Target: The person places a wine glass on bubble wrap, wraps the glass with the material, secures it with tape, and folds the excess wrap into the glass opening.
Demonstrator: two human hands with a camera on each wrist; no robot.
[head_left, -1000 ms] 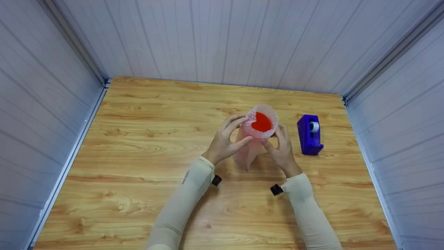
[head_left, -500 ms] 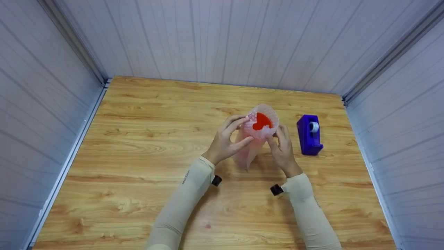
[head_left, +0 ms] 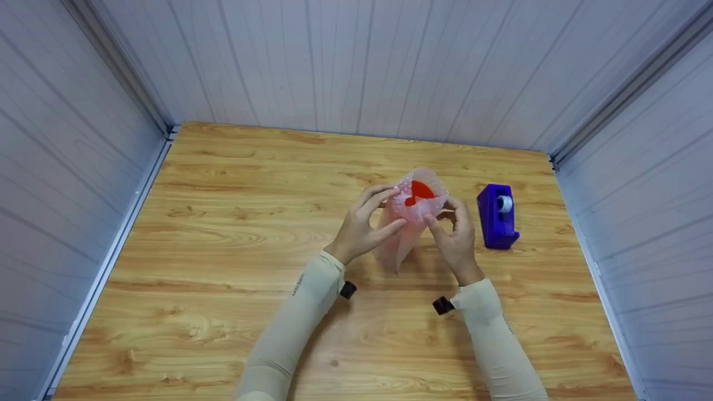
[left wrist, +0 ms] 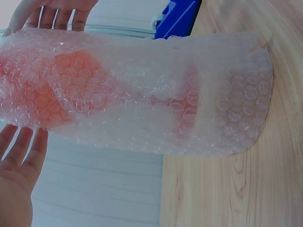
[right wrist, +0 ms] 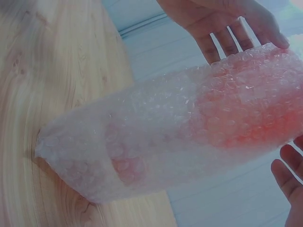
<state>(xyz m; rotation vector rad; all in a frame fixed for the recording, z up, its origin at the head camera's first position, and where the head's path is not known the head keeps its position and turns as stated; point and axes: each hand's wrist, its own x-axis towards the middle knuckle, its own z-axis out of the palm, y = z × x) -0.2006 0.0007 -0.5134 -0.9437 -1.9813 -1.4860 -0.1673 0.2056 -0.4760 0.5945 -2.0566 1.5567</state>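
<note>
A pinkish bubble wrap tube [head_left: 398,239] stands upright on the wooden table, around a red stemmed goblet [head_left: 423,190]. In the left wrist view the goblet's bowl, narrow stem and foot show through the bubble wrap [left wrist: 142,127]. My left hand [head_left: 363,229] holds the left side of the wrap near its top, thumb in front and fingers behind. On the right side, my right hand [head_left: 457,239] pinches the upper edge, which is folded inward over part of the goblet's mouth. Some right fingertips are hidden behind the wrap.
A blue tape dispenser [head_left: 497,217] with a white roll stands to the right of my right hand. Pale panel walls [head_left: 334,67] border the wooden table [head_left: 211,234] at the back and both sides.
My right hand's thumb and fingers have pushed the front right edge of the bubble wrap inward, so less of the red goblet shows. The left hand has stayed in place.
</note>
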